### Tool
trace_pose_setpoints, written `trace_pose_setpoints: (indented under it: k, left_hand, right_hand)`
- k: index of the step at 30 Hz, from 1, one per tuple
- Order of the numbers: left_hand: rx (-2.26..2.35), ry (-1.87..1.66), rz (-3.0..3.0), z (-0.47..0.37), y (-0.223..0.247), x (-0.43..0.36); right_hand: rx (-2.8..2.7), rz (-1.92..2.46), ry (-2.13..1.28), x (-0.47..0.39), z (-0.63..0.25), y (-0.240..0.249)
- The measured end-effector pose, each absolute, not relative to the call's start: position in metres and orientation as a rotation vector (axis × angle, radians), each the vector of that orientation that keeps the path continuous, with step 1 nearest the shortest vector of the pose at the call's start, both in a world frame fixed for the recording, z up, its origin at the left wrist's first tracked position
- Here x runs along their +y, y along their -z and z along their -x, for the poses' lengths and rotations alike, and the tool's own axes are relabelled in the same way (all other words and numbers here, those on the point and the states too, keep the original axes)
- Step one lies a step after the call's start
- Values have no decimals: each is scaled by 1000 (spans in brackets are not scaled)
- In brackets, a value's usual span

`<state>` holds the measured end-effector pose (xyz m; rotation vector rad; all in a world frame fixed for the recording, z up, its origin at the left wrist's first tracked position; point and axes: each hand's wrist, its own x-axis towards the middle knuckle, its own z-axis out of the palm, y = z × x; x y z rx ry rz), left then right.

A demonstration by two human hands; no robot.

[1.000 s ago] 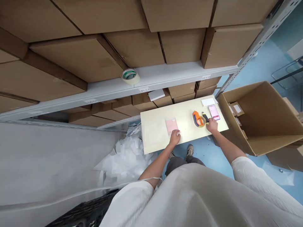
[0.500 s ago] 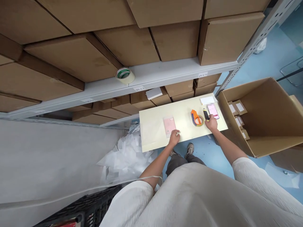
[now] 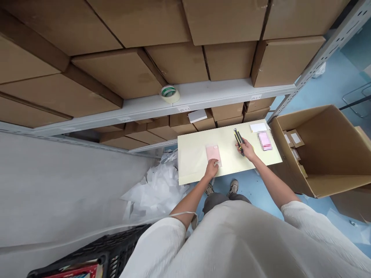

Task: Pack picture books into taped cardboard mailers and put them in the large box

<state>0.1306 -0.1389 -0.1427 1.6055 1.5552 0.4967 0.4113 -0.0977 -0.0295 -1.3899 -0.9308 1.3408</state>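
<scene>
cutter [image 3: 238, 139] in right hand [image 3: 247, 149]

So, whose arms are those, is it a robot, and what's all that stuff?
No robot: those are a person's own bare hands. One camera, worn on that person's head, takes the pictures, looking forward and down. The right hand holds a black-and-yellow cutter. The left hand is at the near edge of a pink flat piece on the pale tabletop. Toward the right end lie a white flat thing and, partly pixelated, a pink phone-like thing. Beside that end is a big open cardboard box with small boxes inside.
</scene>
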Motion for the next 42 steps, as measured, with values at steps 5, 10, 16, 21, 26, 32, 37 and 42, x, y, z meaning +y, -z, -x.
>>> trace_pose_setpoints:
  k: [5,10,16,21,26,32,37,42]
  left_hand:
    - [1597,-470,-1590,-81,142,-139]
    - [1612,-417,-1588,-28,142,-134]
    - [1612,-280,-1722,24,137,-112]
    - [1538,-109,-1922,46,133,-84]
    - [1418,-15,-2096,45,138,-59]
    - [1280,-4,-2180,43,151,-44]
    - [1234,-52,-2077,46,166,-39]
    - [1215,-101,-2044,48,175,-38]
  right_hand:
    - [-968,1438,-1354,-118,-351,31]
    - [-948,1685,-1250,-128,-295,37]
    - [-1112,1841,-1230,-134,-225,51]
    - [-1224,2140,-1212,-131,-175,60]
    - [-1530,2421,-1052,-122,-142,59]
    - [-1824,2550,-983,-111,-114,55]
    - [-1965,2568,-940,-98,-100,59]
    - [-1999,2598,-926,-91,-95,64]
